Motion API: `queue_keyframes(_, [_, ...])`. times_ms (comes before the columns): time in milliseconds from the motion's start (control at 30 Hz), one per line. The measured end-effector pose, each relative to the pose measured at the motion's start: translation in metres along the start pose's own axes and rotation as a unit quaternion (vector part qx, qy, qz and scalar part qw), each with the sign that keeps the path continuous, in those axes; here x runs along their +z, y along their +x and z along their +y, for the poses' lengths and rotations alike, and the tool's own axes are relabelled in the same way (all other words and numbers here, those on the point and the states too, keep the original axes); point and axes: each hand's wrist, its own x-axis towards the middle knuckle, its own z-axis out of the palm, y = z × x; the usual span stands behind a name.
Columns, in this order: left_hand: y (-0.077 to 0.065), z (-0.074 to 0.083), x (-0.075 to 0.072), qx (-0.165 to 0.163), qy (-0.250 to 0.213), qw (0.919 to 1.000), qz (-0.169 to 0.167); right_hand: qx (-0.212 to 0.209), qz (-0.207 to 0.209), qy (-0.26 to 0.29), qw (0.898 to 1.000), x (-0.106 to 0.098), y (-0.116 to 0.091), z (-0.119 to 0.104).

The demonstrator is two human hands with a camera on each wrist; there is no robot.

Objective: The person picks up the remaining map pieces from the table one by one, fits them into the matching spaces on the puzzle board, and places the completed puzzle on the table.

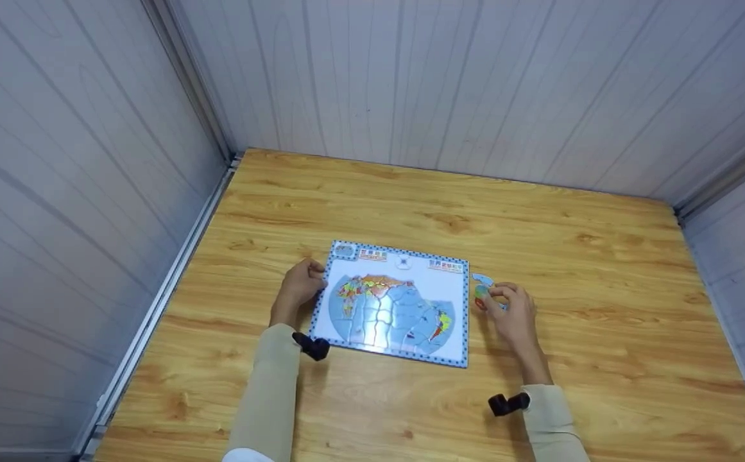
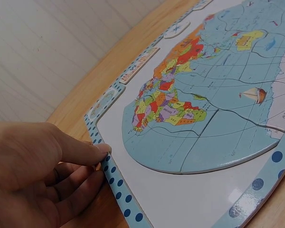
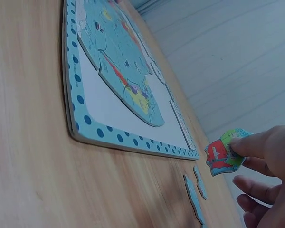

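Observation:
A world map jigsaw puzzle board (image 1: 389, 354) with a blue dotted border lies on the table, its oval map partly filled with fitted pieces. At the board's left edge my left hand (image 1: 299, 286) pinches the border, thumb on top and fingers curled beside the edge, as the left wrist view (image 2: 47, 175) shows. Just off the right edge, my right hand (image 1: 514, 312) holds a red and green puzzle piece (image 3: 223, 153) between thumb and fingers, raised above the table. Below it in the right wrist view, two loose blue puzzle pieces (image 3: 194, 199) lie near the board's corner.
The wood-grain table (image 1: 603, 289) extends around the board on all sides. Pale panelled walls (image 1: 372, 83) stand behind it and at the left and right. A black wrist camera mount sits on each sleeve (image 1: 273, 378).

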Motion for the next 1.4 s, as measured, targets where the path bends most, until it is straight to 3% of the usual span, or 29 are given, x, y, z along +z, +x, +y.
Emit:
queue_keyframes(233, [0.001, 0.001, 0.001, -0.006, 0.000, 1.0000, 0.002, -0.005, -0.006, 0.029, 1.000, 0.011, 0.004, -0.003])
queue_keyframes(400, [0.000, 0.001, 0.001, -0.013, -0.009, 0.9999, -0.002, 0.003, -0.008, 0.020, 1.000, 0.020, 0.006, -0.008])
queue_keyframes(633, [-0.001, 0.001, 0.001, 0.001, -0.001, 1.0000, 0.008, -0.022, -0.009, 0.012, 1.000, 0.031, 0.009, -0.015])
queue_keyframes(833, [-0.001, 0.001, 0.001, -0.006, 0.004, 0.9999, 0.007, -0.018, -0.034, 0.024, 0.999, 0.038, 0.009, -0.020])
queue_keyframes(1000, [0.000, 0.002, 0.001, -0.003, 0.005, 0.9999, 0.009, -0.028, -0.029, 0.019, 0.999, 0.045, 0.012, -0.023])
queue_keyframes(1400, [-0.001, 0.002, 0.002, -0.028, -0.018, 0.9994, 0.001, -0.052, -0.059, 0.005, 0.997, 0.062, 0.023, -0.036])
